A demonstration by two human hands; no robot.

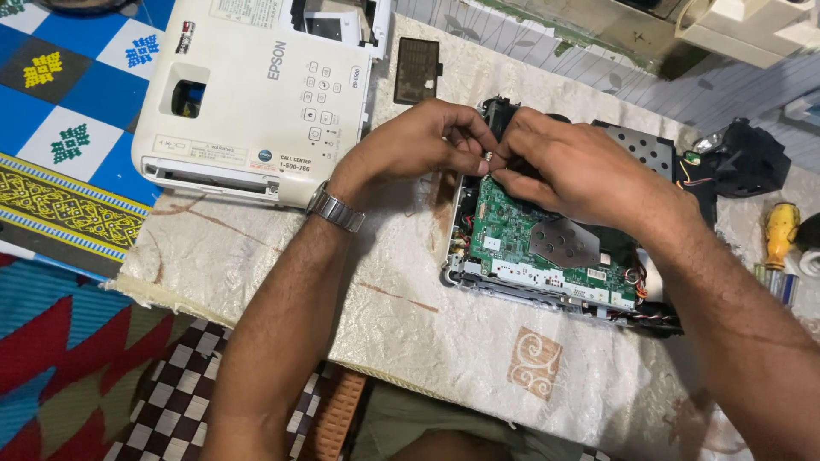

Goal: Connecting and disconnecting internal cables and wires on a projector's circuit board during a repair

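Observation:
An opened projector chassis (547, 273) lies on a cream cloth, its green circuit board (504, 226) and a grey metal shield plate (564, 242) exposed. Both hands meet over the chassis's far left corner. My left hand (418, 141), a metal watch on its wrist, pinches a small metallic part between thumb and fingers. My right hand (568, 166) covers the black part at the back of the chassis, its fingertips touching the same small part. What lies under the right palm is hidden.
The white projector top cover (248, 94) lies upside-facing at the upper left. A small black lid (417, 70) sits behind the hands. A yellow-handled screwdriver (779, 232) and a black component (743, 158) lie at the right. The cloth (410, 316) ends near me.

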